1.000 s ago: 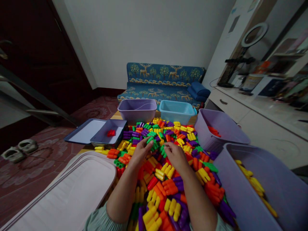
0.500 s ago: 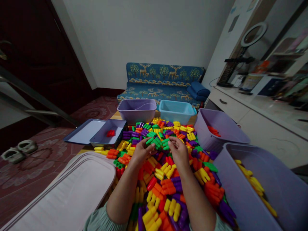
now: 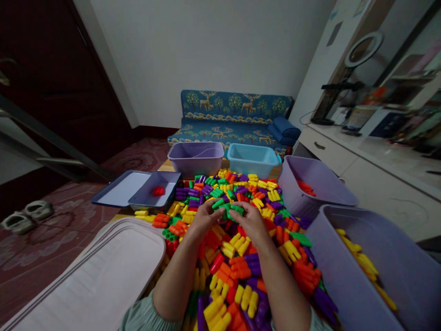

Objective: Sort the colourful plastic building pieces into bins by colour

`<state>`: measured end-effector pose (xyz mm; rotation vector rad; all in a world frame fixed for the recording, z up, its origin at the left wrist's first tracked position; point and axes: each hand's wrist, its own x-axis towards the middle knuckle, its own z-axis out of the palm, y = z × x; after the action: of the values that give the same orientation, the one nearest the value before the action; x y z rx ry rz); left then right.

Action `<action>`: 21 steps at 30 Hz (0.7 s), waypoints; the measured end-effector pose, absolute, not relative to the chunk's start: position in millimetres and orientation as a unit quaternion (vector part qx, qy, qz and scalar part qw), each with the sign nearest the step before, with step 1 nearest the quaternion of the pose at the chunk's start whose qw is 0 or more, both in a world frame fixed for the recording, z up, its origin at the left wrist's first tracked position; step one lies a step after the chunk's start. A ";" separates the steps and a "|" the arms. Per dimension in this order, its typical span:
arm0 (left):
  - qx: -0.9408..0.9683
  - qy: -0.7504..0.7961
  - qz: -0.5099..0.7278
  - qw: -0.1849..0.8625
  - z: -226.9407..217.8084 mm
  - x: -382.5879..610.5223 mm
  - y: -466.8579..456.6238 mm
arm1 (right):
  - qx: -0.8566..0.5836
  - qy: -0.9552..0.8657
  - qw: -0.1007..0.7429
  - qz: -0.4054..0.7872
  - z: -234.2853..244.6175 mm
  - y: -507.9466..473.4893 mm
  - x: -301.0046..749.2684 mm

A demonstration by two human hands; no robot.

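Note:
My left hand [image 3: 206, 217] and my right hand [image 3: 251, 219] meet over the middle of a wide pile of plastic building blocks [image 3: 237, 246]. Between them are green building blocks [image 3: 227, 209], gripped from both sides with thumbs and fingers. The green pieces touch each other; whether they are locked together I cannot tell. Red, orange, yellow, purple and green blocks lie loose beneath and around both hands, and the forearms hide part of the pile.
A purple bin [image 3: 196, 158] and a light blue bin [image 3: 253, 158] stand at the far edge. On the right, one purple bin [image 3: 319, 184] holds orange blocks, another [image 3: 379, 248] yellow ones. Leftward are a lidded box [image 3: 167, 181] with red blocks and stacked pale lids [image 3: 103, 276].
My right hand has moved left and slightly down, bringing its green block against the green pieces in my left hand. The bins and the pile look the same.

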<state>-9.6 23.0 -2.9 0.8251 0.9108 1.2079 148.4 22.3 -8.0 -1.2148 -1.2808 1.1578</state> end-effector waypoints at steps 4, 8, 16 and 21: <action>0.373 0.396 0.533 0.648 -5.3 -10.1 24.3 | -0.516 -0.545 0.473 0.461 -7.8 22.1 149.9; 0.412 0.382 0.512 0.650 -5.6 -9.3 24.0 | -0.518 -0.584 0.459 0.424 -4.5 19.5 147.2; 0.485 0.392 0.497 0.603 -13.0 -7.6 26.6 | -0.542 -0.634 0.469 0.289 0.3 18.4 145.3; 0.546 0.439 0.490 0.519 -8.2 -10.7 24.9 | -0.525 -0.626 0.464 0.344 3.3 18.0 143.8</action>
<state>-10.7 24.9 -8.2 1.3082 1.0531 1.1739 143.8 18.0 3.3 -1.2898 -1.5380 0.8444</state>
